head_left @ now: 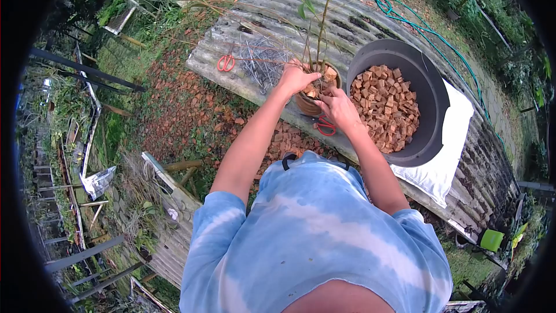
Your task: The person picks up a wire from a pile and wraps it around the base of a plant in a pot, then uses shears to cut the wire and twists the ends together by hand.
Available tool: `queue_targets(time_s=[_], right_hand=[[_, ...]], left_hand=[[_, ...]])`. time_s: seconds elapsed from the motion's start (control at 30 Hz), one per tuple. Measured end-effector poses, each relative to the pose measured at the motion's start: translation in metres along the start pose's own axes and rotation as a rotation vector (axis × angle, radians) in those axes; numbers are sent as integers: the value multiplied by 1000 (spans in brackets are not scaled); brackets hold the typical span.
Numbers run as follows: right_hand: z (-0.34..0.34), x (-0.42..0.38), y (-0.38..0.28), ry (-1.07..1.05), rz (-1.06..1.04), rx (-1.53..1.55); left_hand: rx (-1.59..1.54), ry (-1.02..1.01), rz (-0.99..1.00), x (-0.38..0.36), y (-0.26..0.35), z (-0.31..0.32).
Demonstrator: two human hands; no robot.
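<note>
A leafy plant [321, 29] with tall thin stems stands in a brown clay pot [308, 106] with brown husk chunks [330, 74] around its base. My left hand [295, 77] is closed at the base of the stems, its thumb stretched across them and its other fingers partly hidden. At the near right of the pot's rim, my right hand [341, 111] has its fingers bent and pressed together among the chunks; what they hold, if anything, is hidden. Red-handled scissors [326, 126] lie just below the pot.
Right of the pot, a large dark grey tub [431, 107] holds many husk chunks [385, 107], with a white sack [457, 133] beneath. Left lie a metal wire pile [260, 64] and another red-handled pair of scissors [226, 62]. A green hose [399, 17] runs behind the corrugated tabletop [278, 8].
</note>
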State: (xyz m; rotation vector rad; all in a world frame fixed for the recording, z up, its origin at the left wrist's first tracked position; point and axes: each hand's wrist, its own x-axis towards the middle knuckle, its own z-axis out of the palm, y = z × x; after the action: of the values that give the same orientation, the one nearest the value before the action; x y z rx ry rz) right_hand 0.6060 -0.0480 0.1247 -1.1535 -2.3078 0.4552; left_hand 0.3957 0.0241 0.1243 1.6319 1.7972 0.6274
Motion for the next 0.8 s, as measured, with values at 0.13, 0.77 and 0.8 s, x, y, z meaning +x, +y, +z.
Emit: queue_targets(time_s=[0.13,0.77,0.8], right_hand=[[1,-3,-4,-66,4,-107],[-5,3,-1,-204,27,-85],[-6,4,0,-221,25,-88]], left_hand=[[34,37,-6,-8,7,-2],[43,208,81,-34,12,15],[53,221,81,-33,12,17]])
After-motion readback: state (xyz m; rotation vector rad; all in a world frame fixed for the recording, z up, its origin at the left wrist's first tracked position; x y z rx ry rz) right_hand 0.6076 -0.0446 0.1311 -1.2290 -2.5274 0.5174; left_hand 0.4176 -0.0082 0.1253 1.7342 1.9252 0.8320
